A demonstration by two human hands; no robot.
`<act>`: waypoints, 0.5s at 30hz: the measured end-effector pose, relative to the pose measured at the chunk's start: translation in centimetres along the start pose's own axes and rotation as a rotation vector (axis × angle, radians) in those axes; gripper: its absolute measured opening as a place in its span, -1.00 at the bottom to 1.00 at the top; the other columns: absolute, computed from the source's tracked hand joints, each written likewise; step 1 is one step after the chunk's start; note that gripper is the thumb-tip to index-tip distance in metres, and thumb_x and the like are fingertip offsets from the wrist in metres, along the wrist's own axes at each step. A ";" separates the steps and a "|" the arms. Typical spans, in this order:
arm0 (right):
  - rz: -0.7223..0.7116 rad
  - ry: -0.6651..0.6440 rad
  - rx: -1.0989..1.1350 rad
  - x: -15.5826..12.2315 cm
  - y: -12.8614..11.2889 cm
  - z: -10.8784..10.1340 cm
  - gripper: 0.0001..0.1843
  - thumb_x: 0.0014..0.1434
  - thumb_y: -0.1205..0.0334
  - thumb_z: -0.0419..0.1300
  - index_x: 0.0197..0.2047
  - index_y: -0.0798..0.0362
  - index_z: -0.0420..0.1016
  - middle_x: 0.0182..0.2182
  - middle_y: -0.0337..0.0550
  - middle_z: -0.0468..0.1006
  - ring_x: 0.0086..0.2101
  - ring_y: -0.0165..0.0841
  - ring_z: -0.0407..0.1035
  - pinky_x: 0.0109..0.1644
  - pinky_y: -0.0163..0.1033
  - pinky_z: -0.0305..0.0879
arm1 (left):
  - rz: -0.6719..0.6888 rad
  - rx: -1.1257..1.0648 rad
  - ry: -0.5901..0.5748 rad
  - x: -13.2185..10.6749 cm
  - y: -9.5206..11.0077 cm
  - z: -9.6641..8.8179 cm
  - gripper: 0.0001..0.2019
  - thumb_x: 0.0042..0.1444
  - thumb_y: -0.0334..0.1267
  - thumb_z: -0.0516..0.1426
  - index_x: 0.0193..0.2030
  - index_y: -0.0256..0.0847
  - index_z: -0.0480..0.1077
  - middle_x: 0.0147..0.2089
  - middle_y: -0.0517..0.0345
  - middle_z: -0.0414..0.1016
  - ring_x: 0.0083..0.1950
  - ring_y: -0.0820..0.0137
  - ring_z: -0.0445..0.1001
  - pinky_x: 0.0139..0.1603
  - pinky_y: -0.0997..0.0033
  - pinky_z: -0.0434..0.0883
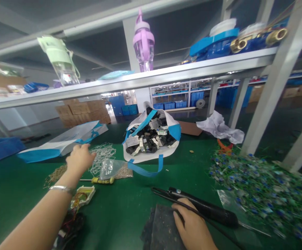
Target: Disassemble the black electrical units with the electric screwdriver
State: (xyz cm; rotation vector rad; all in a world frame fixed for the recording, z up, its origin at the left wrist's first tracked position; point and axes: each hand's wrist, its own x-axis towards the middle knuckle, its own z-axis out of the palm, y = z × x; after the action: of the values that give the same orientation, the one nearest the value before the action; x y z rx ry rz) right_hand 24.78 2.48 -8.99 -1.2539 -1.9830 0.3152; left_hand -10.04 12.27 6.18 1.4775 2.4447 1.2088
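Note:
My left hand (79, 159) reaches forward over the bench with thumb and fingers apart and nothing visible in it. It is beside a heap of white zigzag strips (102, 156) and the near edge of a flat white-and-blue bag (70, 137). Below lie a yellow-handled screwdriver (102, 180) and an opened white casing with wires (84, 196). My right hand (192, 225) rests with loosely bent fingers on a dark grey pad (165, 225), against a black electric screwdriver (205, 206) and its cable. An upright bag (151, 158) at centre holds black and white parts.
A large pile of green wired pieces (267, 194) covers the right side near a metal post (275, 76). Overhead, a shelf (161, 78) carries bottles and blue meters. A clear plastic bag (110, 168), crumpled white paper (221, 126) and a blue bin (2, 149) also lie around.

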 end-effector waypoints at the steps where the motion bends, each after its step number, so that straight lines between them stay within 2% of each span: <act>1: -0.016 0.015 -0.037 0.0 0.1 0.1 -0.68 0.10 0.35 -0.14 -0.27 0.13 0.43 -0.23 0.00 0.33 -0.18 -0.16 0.24 -0.08 -0.06 0.19 | 0.013 -0.013 -0.008 0.0 0.5 1.2 -0.67 -0.27 -0.39 0.25 -0.29 -0.25 0.31 0.01 -0.17 0.16 0.16 -0.18 -0.03 0.04 -0.04 0.09; 3: -0.040 0.034 -0.096 0.0 0.3 0.3 -0.69 0.09 0.39 -0.13 -0.28 0.11 0.42 -0.24 -0.01 0.32 -0.18 -0.15 0.22 -0.10 -0.06 0.19 | 0.038 -0.062 -0.052 -0.3 2.0 4.3 -0.70 -0.23 -0.31 0.26 -0.29 -0.26 0.34 -0.04 -0.14 0.22 0.11 -0.06 0.12 0.08 0.07 0.10; 5: -0.054 0.026 -0.123 0.0 0.5 0.5 -0.71 0.08 0.43 -0.13 -0.29 0.10 0.39 -0.28 -0.04 0.30 -0.23 -0.17 0.22 -0.15 -0.09 0.21 | 0.045 -0.132 -0.106 -0.7 3.7 7.9 -0.76 -0.12 -0.23 0.22 -0.30 -0.29 0.37 -0.08 -0.11 0.28 0.08 0.07 0.19 0.06 0.17 0.16; 9: -0.068 -0.015 -0.145 -0.1 0.7 0.7 -0.75 0.06 0.49 -0.12 -0.34 0.11 0.34 -0.37 -0.08 0.26 -0.33 -0.21 0.21 -0.23 -0.12 0.22 | -0.044 -0.277 -0.226 -1.4 6.6 14.7 -0.75 0.12 -0.19 0.05 -0.16 -0.34 0.32 -0.09 -0.01 0.33 -0.04 0.25 0.31 -0.04 0.13 0.27; 12: -0.100 -0.014 -0.161 -0.2 1.1 0.9 -0.77 0.05 0.52 -0.11 -0.36 0.10 0.31 -0.38 -0.11 0.24 -0.34 -0.22 0.20 -0.26 -0.17 0.21 | -0.161 -0.409 -0.310 -1.5 7.9 18.1 -0.73 0.13 -0.21 0.04 -0.07 -0.32 0.27 -0.04 0.02 0.29 -0.06 0.25 0.32 -0.08 0.15 0.32; 15: -0.161 0.046 -0.194 -0.2 2.0 1.5 -0.76 -0.02 0.54 -0.06 -0.38 0.06 0.31 -0.40 -0.16 0.25 -0.37 -0.26 0.20 -0.30 -0.24 0.17 | -0.286 -0.592 -0.407 -1.3 8.4 20.3 -0.71 0.13 -0.24 0.05 -0.03 -0.29 0.24 -0.02 0.00 0.27 -0.08 0.28 0.33 -0.11 0.16 0.35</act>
State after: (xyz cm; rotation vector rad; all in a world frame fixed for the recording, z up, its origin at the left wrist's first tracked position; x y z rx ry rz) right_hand 25.09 3.53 -11.27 -1.1975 -2.0983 0.0145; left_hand 5.03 25.43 -3.07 1.0352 1.7468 1.2616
